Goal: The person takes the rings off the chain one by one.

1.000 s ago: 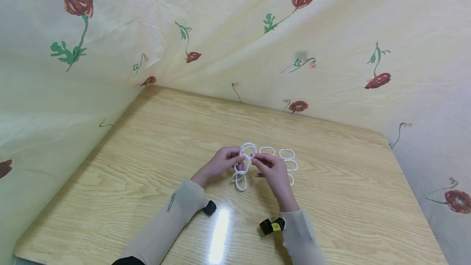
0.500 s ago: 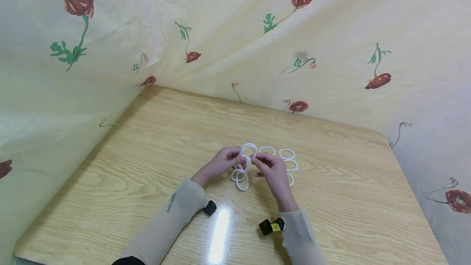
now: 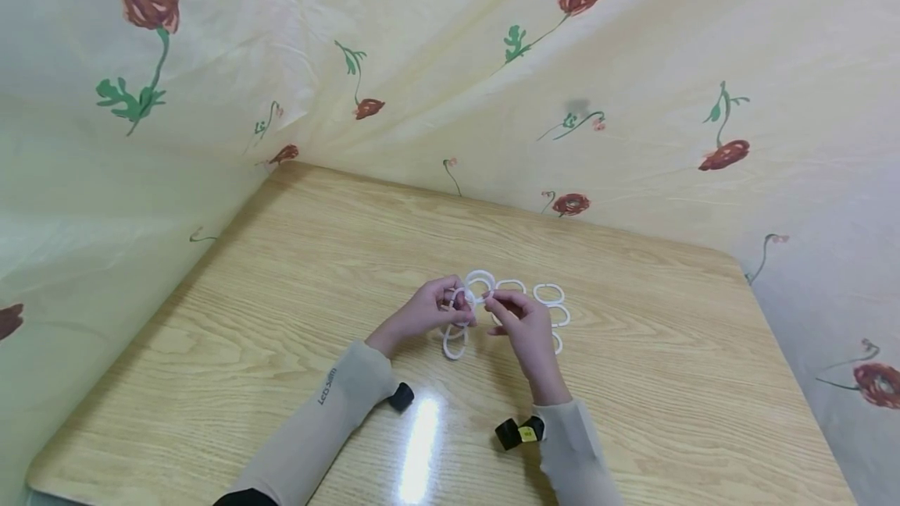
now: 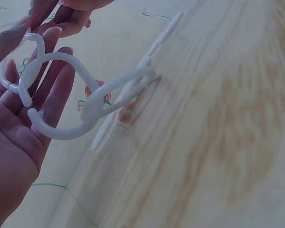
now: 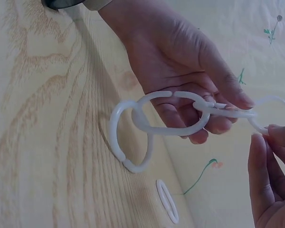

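White oval plastic links, each with a small split, are joined in a short chain [image 5: 173,130]. My left hand [image 3: 430,308] holds this chain, the thumb pressing a link against the fingers. From that hand a lower link [image 5: 115,135] hangs down close to the tabletop. My right hand [image 3: 523,326] pinches a link [image 3: 480,272] at the chain's upper end between thumb and forefinger. Left fingers cover part of the chain, so how the upper links join is unclear. In the left wrist view, an open split shows in one link [image 4: 61,135] across the left palm.
Several loose white links lie on the wooden table [image 3: 668,358] beyond and right of my right hand, including one link [image 3: 548,284] at the back; the hand partly covers some. A flower-patterned cloth [image 3: 422,100] hangs along the table's back and left sides.
The upper links have shifted slightly up and right with my right fingertips. My left fingers have changed their hold, and the lowest hanging link has swung a little left.
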Demonstrator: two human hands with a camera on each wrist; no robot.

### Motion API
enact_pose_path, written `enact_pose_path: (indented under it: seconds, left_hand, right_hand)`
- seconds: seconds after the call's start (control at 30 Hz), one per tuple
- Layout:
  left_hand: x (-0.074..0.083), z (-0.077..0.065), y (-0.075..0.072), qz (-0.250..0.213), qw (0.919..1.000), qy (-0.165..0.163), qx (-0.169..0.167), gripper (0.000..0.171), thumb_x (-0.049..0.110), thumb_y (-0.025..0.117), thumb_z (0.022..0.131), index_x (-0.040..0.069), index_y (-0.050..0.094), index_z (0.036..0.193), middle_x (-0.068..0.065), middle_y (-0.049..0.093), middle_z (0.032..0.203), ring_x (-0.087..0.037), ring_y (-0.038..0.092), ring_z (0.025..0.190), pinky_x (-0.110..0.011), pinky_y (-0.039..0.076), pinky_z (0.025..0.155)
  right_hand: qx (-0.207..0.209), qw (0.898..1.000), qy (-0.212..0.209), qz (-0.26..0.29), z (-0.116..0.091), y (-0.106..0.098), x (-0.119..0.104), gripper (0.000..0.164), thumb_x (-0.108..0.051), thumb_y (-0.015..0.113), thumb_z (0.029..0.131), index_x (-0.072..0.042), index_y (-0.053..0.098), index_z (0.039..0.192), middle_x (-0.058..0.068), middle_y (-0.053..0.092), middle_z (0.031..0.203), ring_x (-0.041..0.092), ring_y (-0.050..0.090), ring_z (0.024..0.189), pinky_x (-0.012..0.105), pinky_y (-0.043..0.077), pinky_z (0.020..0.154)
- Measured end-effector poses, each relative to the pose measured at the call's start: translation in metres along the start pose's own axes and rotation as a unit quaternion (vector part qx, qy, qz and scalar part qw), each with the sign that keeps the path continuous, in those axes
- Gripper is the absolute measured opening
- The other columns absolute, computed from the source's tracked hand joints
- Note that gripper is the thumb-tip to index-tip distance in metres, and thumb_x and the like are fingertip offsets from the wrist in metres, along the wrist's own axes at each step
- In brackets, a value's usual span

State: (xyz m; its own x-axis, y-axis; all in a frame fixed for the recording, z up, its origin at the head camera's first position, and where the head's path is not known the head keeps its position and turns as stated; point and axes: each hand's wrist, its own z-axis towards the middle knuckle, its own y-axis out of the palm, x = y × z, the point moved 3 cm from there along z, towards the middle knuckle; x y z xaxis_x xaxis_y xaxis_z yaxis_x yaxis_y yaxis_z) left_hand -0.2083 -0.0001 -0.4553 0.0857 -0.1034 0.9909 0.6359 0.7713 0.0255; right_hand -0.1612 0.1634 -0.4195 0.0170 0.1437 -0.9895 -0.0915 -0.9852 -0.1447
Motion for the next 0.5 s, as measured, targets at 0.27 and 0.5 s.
enact_pose_path:
  seconds: [0.27, 0.5]
  left_hand:
    - [0.0008, 0.0004, 0.0007, 0.047, 0.9988, 0.009, -0.009, 0.031, -0.005, 0.071, 0.082, -0.005, 0.048, 0.103, 0.006, 0.063, 0.080, -0.004, 0.061, 0.076, -0.018, 0.054, 0.068]
    - [-0.0007, 0.0002, -0.0010, 0.029, 0.9994, -0.017, -0.004, 0.049, -0.002, 0.070, 0.085, -0.007, 0.045, 0.127, 0.002, 0.063, 0.087, -0.006, 0.064, 0.078, -0.020, 0.056, 0.075]
  right_hand:
    - [0.014, 1.000, 0.008, 0.013, 0.0005, -0.0035, 0.0016, 0.025, -0.010, 0.066, 0.092, 0.009, 0.065, 0.108, -0.008, 0.069, 0.092, 0.003, 0.064, 0.080, 0.023, 0.059, 0.059]
    - [0.034, 0.999, 0.011, 0.031, 0.0011, -0.0073, 0.0002, 0.023, -0.006, 0.063, 0.093, 0.008, 0.064, 0.111, -0.013, 0.068, 0.090, 0.004, 0.063, 0.081, 0.023, 0.059, 0.059]
